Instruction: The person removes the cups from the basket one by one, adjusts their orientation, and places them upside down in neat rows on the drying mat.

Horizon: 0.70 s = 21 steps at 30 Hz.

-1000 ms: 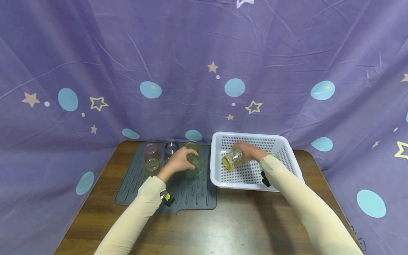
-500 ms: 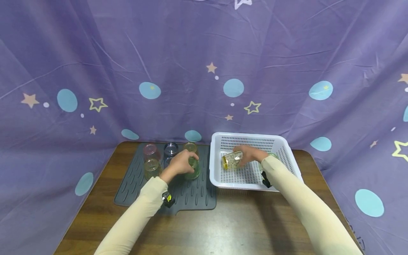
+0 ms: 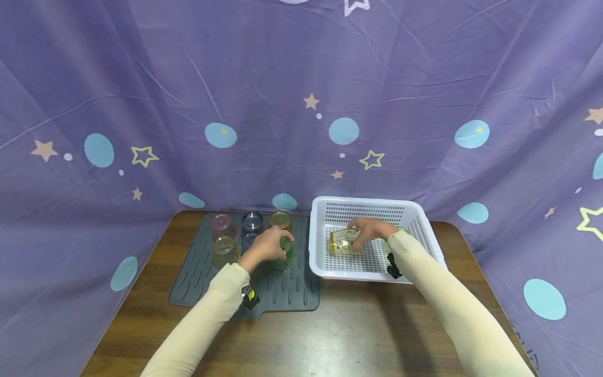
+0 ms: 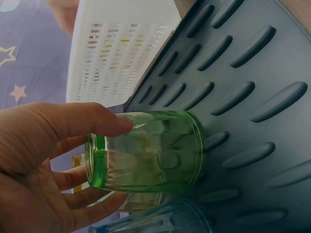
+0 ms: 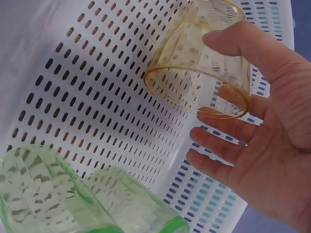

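Note:
A green glass [image 4: 150, 153] stands bottom up on the grey drying mat [image 3: 297, 293]. My left hand [image 3: 268, 244] holds it near the base, thumb on one side and fingers round the other. In the white basket [image 3: 315, 246], a pale yellow glass [image 5: 194, 53] lies tilted on its side. My right hand [image 5: 272, 121] grips that glass between thumb and index finger, its other fingers extended below the rim. Behind the left hand on the mat are a pink glass [image 3: 222, 225], a dark blue glass [image 3: 252, 222] and a yellowish glass [image 3: 281, 220].
Two pale green glasses, a nearer one [image 5: 48, 189] and a farther one [image 5: 136, 204], lie in the basket. A yellowish clear glass [image 3: 225, 251] stands at the mat's left. Mat and basket sit side by side on a wooden table [image 3: 330, 335], before a purple curtain [image 3: 264, 63].
The green glass has moved slightly left and nearer with my left hand, now standing upright on the mat. The yellow glass has tipped closer to level in my right hand.

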Each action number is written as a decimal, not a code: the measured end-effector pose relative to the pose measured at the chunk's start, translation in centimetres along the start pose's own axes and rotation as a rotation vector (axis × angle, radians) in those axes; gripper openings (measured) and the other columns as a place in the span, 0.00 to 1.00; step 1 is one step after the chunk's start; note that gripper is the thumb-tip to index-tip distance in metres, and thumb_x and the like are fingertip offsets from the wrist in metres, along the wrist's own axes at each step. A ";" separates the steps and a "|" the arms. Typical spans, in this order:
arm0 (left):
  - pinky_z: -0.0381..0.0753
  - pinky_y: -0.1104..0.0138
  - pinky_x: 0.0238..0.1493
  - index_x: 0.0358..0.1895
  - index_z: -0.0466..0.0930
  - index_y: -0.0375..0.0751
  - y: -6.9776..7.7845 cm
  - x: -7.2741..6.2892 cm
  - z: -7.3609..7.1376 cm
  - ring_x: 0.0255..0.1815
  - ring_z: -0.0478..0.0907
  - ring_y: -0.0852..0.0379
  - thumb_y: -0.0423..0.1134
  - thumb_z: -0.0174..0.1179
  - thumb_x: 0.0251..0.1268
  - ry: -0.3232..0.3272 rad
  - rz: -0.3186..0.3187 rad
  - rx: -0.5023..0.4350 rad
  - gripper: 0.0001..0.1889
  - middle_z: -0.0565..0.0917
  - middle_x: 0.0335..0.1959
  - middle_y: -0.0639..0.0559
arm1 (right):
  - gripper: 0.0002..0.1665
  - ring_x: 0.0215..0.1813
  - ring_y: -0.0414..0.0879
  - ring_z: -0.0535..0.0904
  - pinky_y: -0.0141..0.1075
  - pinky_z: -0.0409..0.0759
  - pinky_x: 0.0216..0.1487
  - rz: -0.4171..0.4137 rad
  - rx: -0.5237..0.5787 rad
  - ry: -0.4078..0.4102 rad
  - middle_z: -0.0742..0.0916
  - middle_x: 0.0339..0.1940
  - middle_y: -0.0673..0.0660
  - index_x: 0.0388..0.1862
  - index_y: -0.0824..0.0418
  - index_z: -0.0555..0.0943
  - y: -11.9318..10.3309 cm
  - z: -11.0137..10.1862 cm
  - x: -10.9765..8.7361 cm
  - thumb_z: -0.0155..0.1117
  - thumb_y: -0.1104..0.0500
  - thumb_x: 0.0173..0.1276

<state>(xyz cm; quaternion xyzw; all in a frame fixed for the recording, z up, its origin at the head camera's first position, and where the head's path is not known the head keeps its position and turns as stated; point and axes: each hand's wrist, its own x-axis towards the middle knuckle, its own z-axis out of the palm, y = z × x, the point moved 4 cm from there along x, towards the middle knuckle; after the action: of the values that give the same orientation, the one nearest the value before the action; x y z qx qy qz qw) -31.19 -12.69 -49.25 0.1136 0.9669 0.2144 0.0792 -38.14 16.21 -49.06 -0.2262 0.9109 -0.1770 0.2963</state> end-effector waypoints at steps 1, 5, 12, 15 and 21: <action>0.80 0.55 0.33 0.53 0.87 0.49 -0.1 0.0 0.1 0.42 0.79 0.48 0.28 0.79 0.36 -0.006 -0.005 -0.004 0.32 0.81 0.59 0.39 | 0.51 0.70 0.63 0.72 0.54 0.76 0.68 -0.007 0.005 0.003 0.74 0.72 0.69 0.75 0.67 0.67 0.1 0.0 0.0 0.75 0.62 0.51; 0.77 0.57 0.31 0.54 0.87 0.49 -0.1 0.0 0.3 0.39 0.76 0.50 0.28 0.78 0.36 -0.004 -0.008 -0.013 0.32 0.81 0.58 0.40 | 0.48 0.67 0.62 0.74 0.55 0.76 0.67 -0.008 0.040 0.020 0.75 0.70 0.68 0.74 0.67 0.67 0.4 0.1 0.1 0.76 0.59 0.54; 0.79 0.55 0.33 0.54 0.87 0.49 -0.1 -0.1 0.2 0.42 0.78 0.49 0.29 0.78 0.36 0.010 0.003 -0.017 0.32 0.82 0.58 0.40 | 0.46 0.56 0.58 0.79 0.52 0.80 0.60 -0.032 0.092 0.082 0.82 0.58 0.67 0.69 0.69 0.71 0.5 -0.5 0.1 0.78 0.58 0.51; 0.79 0.54 0.34 0.54 0.86 0.49 -0.1 -0.1 0.3 0.44 0.79 0.48 0.28 0.77 0.36 0.011 0.005 -0.025 0.32 0.82 0.59 0.40 | 0.44 0.55 0.58 0.79 0.53 0.81 0.58 -0.052 0.079 0.124 0.82 0.58 0.67 0.66 0.69 0.74 0.7 -0.7 0.0 0.79 0.57 0.51; 0.81 0.52 0.37 0.54 0.86 0.49 -0.2 -0.2 0.4 0.47 0.80 0.46 0.29 0.77 0.36 0.011 0.005 -0.030 0.32 0.81 0.58 0.40 | 0.42 0.53 0.54 0.78 0.47 0.81 0.56 -0.079 0.250 0.159 0.82 0.55 0.68 0.66 0.73 0.74 1.4 -1.0 -0.6 0.76 0.59 0.52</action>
<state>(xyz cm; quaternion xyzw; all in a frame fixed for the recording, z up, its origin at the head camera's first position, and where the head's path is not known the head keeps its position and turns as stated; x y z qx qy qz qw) -30.98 -12.75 -49.71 0.1136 0.9637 0.2297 0.0753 -38.74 17.83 -48.68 -0.2086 0.8927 -0.3180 0.2417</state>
